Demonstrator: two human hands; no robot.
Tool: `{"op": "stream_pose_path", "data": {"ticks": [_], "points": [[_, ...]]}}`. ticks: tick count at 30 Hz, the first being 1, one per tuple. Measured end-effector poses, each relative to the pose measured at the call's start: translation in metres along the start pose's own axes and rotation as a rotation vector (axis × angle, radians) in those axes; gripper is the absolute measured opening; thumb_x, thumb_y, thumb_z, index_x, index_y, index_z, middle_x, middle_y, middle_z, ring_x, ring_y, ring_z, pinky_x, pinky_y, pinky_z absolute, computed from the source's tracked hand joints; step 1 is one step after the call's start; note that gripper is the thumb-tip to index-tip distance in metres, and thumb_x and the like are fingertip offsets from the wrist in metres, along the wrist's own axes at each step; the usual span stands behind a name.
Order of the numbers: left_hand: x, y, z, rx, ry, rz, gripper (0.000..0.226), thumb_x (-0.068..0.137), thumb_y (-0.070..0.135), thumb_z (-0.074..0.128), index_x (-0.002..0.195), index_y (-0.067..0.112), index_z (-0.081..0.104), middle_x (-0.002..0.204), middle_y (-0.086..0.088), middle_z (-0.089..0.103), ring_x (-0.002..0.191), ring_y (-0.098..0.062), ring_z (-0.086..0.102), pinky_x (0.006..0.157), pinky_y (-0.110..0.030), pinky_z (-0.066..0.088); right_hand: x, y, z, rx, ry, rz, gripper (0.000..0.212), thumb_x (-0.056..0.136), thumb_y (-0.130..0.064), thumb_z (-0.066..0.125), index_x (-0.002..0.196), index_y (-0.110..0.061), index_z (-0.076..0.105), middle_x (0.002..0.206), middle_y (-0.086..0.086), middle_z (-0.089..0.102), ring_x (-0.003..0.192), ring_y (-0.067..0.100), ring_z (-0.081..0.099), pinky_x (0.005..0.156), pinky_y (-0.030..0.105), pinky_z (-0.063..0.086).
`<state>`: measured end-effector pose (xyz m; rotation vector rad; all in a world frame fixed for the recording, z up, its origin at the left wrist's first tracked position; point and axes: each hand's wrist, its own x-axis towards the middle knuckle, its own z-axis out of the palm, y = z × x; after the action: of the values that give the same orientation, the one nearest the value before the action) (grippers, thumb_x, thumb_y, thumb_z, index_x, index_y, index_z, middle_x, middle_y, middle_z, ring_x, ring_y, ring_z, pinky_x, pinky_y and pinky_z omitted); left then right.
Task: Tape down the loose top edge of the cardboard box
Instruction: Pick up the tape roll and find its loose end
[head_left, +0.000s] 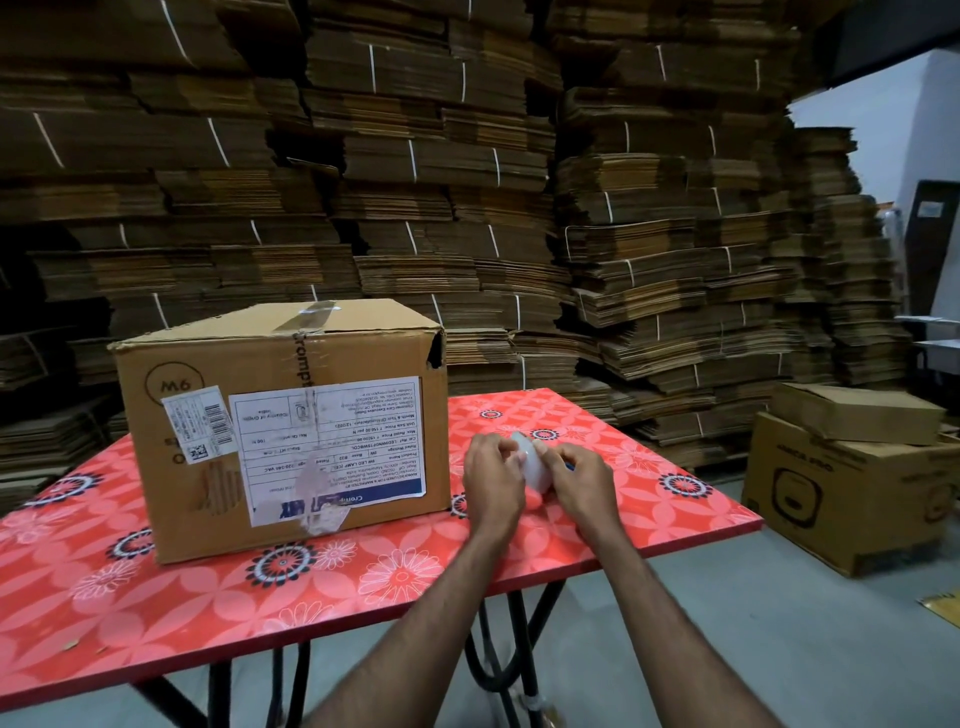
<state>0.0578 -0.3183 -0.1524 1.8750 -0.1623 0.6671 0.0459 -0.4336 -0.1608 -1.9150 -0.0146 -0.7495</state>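
Observation:
A brown cardboard box (208, 415) stands on the left half of a red flowered table (363, 597). White labels are stuck upside down on its near side, and old clear tape crosses its top. Its top right corner is torn and gapes a little. To the right of the box, over the table, my left hand (492, 480) and my right hand (582, 480) together hold a whitish roll of clear tape (531, 465). Fingers of both hands pinch at the roll's rim. Most of the roll is hidden by my hands.
Tall stacks of flattened, strapped cartons (467, 182) fill the whole background behind the table. Two closed cardboard boxes (852, 488) sit stacked on the floor at the right. The table's right edge (748, 525) is close to my right hand, with grey floor beyond.

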Motion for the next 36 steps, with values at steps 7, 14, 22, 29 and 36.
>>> {"op": "stream_pose_path", "data": {"ticks": [7, 14, 22, 29, 36], "points": [[0.005, -0.001, -0.006, 0.038, -0.039, 0.020, 0.012, 0.092, 0.010, 0.066, 0.085, 0.017, 0.060, 0.101, 0.000, 0.056, 0.099, -0.021, 0.057, 0.093, -0.039, 0.048, -0.003, -0.002, 0.000, 0.007, -0.052, -0.018, 0.047, 0.099, -0.042, 0.062, 0.066, -0.009, 0.061, 0.061, 0.011, 0.061, 0.053, 0.011, 0.050, 0.048, 0.020, 0.037], [0.001, -0.009, -0.008, 0.165, -0.060, 0.132, 0.009, 0.095, 0.005, 0.056, 0.092, 0.014, 0.055, 0.097, 0.000, 0.057, 0.090, -0.017, 0.052, 0.076, -0.030, 0.041, -0.002, -0.005, 0.010, -0.208, -0.116, -0.203, 0.030, 0.101, -0.035, 0.046, 0.123, -0.032, 0.067, 0.112, -0.005, 0.076, 0.107, 0.020, 0.067, 0.103, 0.051, 0.046], [0.008, -0.006, -0.017, 0.047, -0.143, 0.213, 0.011, 0.092, 0.004, 0.058, 0.095, 0.015, 0.058, 0.098, 0.000, 0.060, 0.092, -0.018, 0.057, 0.080, -0.033, 0.049, 0.035, -0.028, -0.017, -0.221, -0.600, -0.131, 0.042, 0.088, -0.017, 0.066, 0.128, -0.028, 0.063, 0.115, 0.002, 0.073, 0.106, 0.023, 0.070, 0.091, 0.044, 0.059], [0.009, -0.008, -0.021, -0.025, -0.205, 0.104, 0.009, 0.086, 0.009, 0.070, 0.082, 0.014, 0.063, 0.092, -0.002, 0.066, 0.087, -0.018, 0.063, 0.079, -0.040, 0.053, 0.035, -0.018, -0.022, -0.088, -0.614, -0.097, 0.037, 0.084, -0.007, 0.071, 0.117, -0.025, 0.068, 0.101, -0.002, 0.076, 0.095, 0.014, 0.073, 0.084, 0.042, 0.061], [0.007, -0.011, -0.026, 0.012, -0.185, 0.161, 0.003, 0.087, 0.007, 0.060, 0.086, 0.010, 0.061, 0.087, -0.006, 0.065, 0.081, -0.021, 0.058, 0.074, -0.039, 0.046, 0.026, -0.017, -0.021, -0.030, -0.538, -0.101, 0.054, 0.088, -0.008, 0.074, 0.131, -0.032, 0.052, 0.110, 0.010, 0.073, 0.104, 0.011, 0.060, 0.066, 0.011, 0.049]]}}
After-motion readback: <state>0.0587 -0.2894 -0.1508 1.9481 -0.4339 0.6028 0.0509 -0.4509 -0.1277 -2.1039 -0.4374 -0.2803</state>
